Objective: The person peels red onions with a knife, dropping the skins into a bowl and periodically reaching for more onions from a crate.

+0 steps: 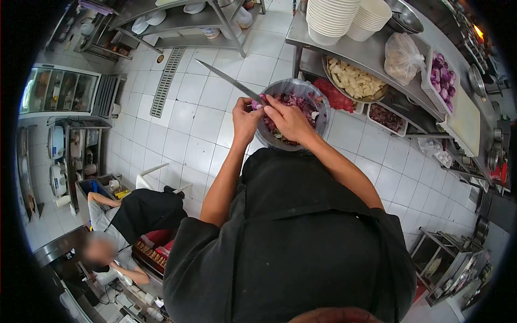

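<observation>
My left hand (246,119) is closed around a purple onion (257,103), of which only part shows between the fingers. In my right hand (289,119) is a knife (229,79), its long blade pointing up and to the left, across the onion. Both hands are together over the left side of a bin (323,121) lined with a clear plastic bag. Purple onion skins and scraps (301,105) fill much of the bin. The knife's handle is hidden in my right fist.
To the right, a steel table (371,54) carries stacked white bowls (328,16), a plastic bag (403,56) and a basket of peeled purple onions (441,81). A bowl of pale chunks (355,78) sits on its lower shelf. A co-worker (124,226) is at lower left, near a white stool (153,175).
</observation>
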`<action>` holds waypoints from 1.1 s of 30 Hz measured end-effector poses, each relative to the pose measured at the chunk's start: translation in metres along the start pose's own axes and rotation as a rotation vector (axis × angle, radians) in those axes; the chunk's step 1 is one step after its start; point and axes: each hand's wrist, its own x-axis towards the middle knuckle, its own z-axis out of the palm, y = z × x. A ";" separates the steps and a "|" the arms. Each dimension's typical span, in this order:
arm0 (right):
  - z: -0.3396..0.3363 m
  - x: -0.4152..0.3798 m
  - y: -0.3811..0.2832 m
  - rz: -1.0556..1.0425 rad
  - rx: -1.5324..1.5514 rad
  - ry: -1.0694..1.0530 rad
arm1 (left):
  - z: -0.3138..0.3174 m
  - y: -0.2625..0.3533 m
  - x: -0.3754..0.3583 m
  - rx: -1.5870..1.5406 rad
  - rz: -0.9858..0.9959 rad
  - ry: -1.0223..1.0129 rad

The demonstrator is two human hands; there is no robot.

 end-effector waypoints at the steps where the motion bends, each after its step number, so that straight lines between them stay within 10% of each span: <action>1: -0.006 0.000 -0.008 0.025 0.037 -0.012 | 0.000 0.000 0.001 -0.014 -0.020 0.006; 33: 0.045 0.028 0.095 0.247 0.023 0.073 | -0.031 -0.022 -0.013 -0.779 -0.274 -0.185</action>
